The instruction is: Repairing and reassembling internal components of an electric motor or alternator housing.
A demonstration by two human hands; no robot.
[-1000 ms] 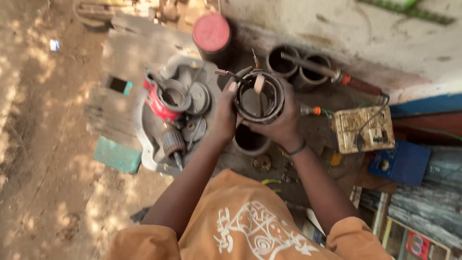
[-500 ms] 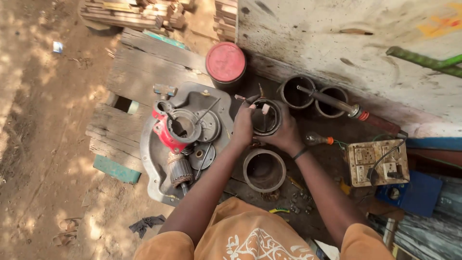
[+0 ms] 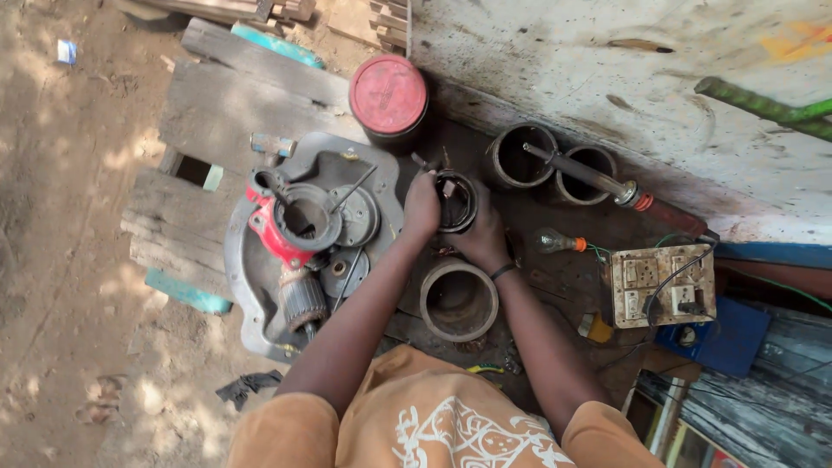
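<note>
A dark metal motor stator ring (image 3: 456, 200) rests low on the dark work surface, gripped from both sides. My left hand (image 3: 422, 206) clasps its left rim. My right hand (image 3: 482, 236) wraps its right and near side, a dark band on that wrist. Just in front of it lies a second hollow metal cylinder (image 3: 458, 300), open end up. To the left a grey metal pan (image 3: 260, 299) holds a red pump housing (image 3: 290, 224), a ribbed rotor (image 3: 302, 301) and round end covers.
Two more hollow cylinders (image 3: 518, 156) stand at the back right with a long tool (image 3: 598, 180) across them. A red-lidded can (image 3: 388, 95) sits behind. A light bulb (image 3: 555, 242), a switch-and-socket board (image 3: 662, 284) and wooden planks (image 3: 251, 87) surround the spot.
Both hands have lowered the stator ring from close to my face down onto the work surface. The view has pulled back, showing more of the bench.
</note>
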